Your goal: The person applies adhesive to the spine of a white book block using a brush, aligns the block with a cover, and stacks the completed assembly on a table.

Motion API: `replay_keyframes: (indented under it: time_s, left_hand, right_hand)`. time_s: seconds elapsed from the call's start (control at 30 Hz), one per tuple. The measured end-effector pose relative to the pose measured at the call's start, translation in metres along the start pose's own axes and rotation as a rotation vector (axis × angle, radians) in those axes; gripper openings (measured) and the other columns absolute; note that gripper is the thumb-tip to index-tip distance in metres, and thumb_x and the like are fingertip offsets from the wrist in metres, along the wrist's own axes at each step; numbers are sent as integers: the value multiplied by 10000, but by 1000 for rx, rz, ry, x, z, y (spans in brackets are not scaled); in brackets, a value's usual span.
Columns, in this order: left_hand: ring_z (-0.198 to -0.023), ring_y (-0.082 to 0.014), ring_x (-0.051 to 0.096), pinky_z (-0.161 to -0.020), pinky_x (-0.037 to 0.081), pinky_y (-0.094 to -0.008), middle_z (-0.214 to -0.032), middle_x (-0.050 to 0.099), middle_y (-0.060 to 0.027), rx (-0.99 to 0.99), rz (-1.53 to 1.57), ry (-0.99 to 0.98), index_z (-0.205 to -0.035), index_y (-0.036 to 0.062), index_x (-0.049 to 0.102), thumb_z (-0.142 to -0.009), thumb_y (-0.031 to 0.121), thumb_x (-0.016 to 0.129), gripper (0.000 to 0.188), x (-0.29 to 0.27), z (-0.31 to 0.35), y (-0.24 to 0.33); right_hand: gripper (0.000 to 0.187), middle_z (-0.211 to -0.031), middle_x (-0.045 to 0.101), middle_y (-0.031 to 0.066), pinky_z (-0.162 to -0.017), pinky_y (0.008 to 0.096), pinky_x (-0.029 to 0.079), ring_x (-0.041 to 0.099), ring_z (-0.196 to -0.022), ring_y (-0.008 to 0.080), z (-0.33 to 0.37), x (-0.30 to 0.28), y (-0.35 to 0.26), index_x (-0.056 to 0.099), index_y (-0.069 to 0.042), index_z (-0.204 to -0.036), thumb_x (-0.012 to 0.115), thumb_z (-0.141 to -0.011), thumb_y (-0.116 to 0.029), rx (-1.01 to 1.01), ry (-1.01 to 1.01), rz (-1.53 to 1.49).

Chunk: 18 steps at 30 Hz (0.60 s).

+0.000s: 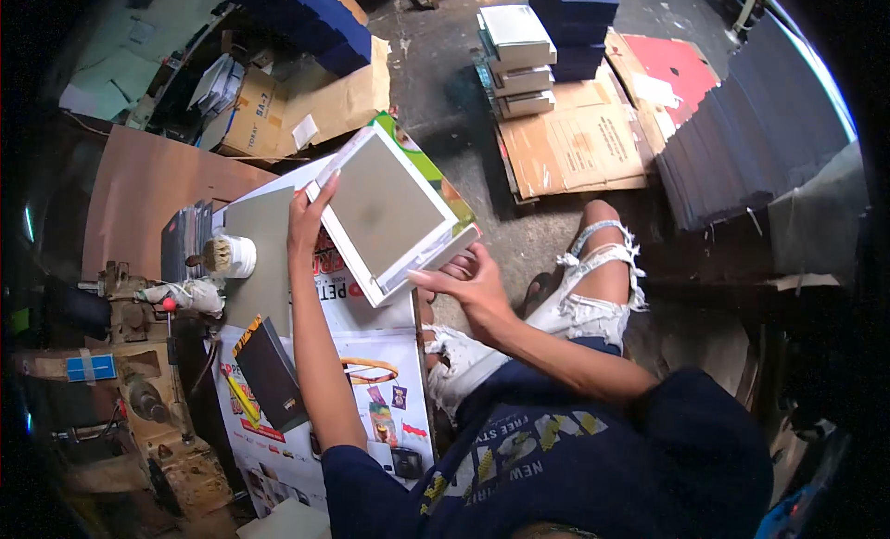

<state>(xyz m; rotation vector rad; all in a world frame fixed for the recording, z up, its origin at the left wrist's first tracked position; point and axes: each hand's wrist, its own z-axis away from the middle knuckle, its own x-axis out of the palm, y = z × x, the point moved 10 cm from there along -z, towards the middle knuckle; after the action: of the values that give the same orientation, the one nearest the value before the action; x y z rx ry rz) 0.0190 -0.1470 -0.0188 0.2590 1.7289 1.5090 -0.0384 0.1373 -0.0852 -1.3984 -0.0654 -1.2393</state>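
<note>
A rectangular grey board piece with white borders (pixel 387 205) is held tilted over the worktable, its corner turned toward me. My left hand (pixel 306 215) grips its left edge, with the thumb on the white border. At the near right corner, my right hand (pixel 471 284) has its thumb and fingers at the white side edge. The far side of that hand's fingers is partly hidden by the piece. Beneath it lie printed sheets (pixel 357 307) on the table and a large grey board (pixel 264 261).
Left of my forearm are a white tub with a brush (pixel 232 255), a dark booklet (pixel 271 374) and a yellow cutter (pixel 243 402). Machinery (pixel 153 400) borders the table. White box-like pieces (pixel 519 38) and dark blue stacks (pixel 579 20) stand on cardboard (pixel 575 150) beyond; dark sheets (pixel 760 122) rise at right.
</note>
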Motion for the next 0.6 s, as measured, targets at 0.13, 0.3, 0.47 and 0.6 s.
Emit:
replay_keyframes:
  time_s: [0.13,0.3,0.47,0.6]
  left_hand:
    - [-981,-128,619,-893,468,-262,-1105,688,-57,18,-3,33,-1203,-30,688,-924,333,708,459,-8,3,4]
    - [-1025,-160,617,-923,449,-275,-1144,682,-87,-110,22,95,-1265,-24,650,-911,402,701,557,-12,35,6]
    - [-1089,-175,596,-984,421,-300,-1174,667,-106,-162,13,262,-1302,-14,620,-911,397,700,572,-58,113,-36]
    - [-1134,-164,573,-1016,395,-292,-1219,649,-113,-413,64,201,-1333,-32,585,-931,341,694,559,-70,162,-50]
  right_hand:
    - [811,-1211,597,222,-874,334,579,657,-1088,249,-3,20,-4,294,18,-1348,855,-774,-98,41,124,-53]
    - [794,-1176,635,187,-833,359,604,681,-1047,245,-9,3,-7,350,11,-1355,858,-768,-151,80,55,168]
    - [897,-1066,675,191,-724,350,612,714,-907,241,-16,5,-17,410,97,-1329,904,-675,-268,239,-130,402]
    - [891,-1085,689,206,-795,381,594,697,-995,258,-4,10,-9,377,62,-1415,878,-709,-153,399,-233,359]
